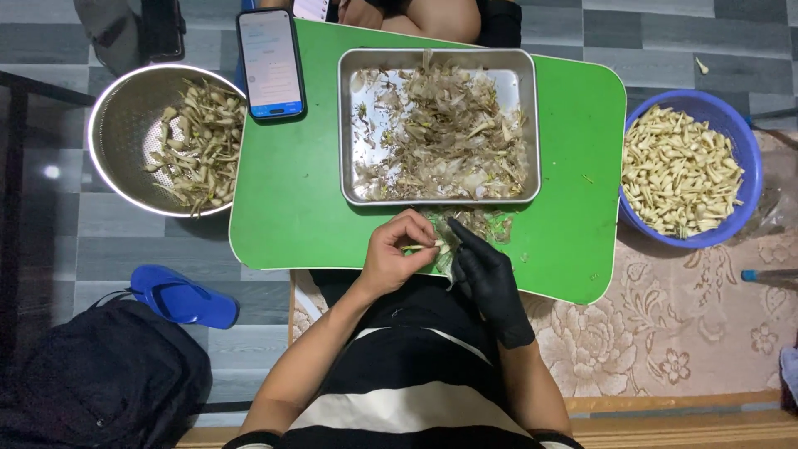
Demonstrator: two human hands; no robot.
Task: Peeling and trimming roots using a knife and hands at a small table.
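free: green table [299,208] left-centre; blocked: tray [532,150] ahead, phone [271,63] far-left

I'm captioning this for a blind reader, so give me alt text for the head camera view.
Seen from above, a bare left hand and a black-gloved right hand hold a small pale clove over a green table. A metal tray of peelings, a steel bowl and a blue basket of cloves surround it.
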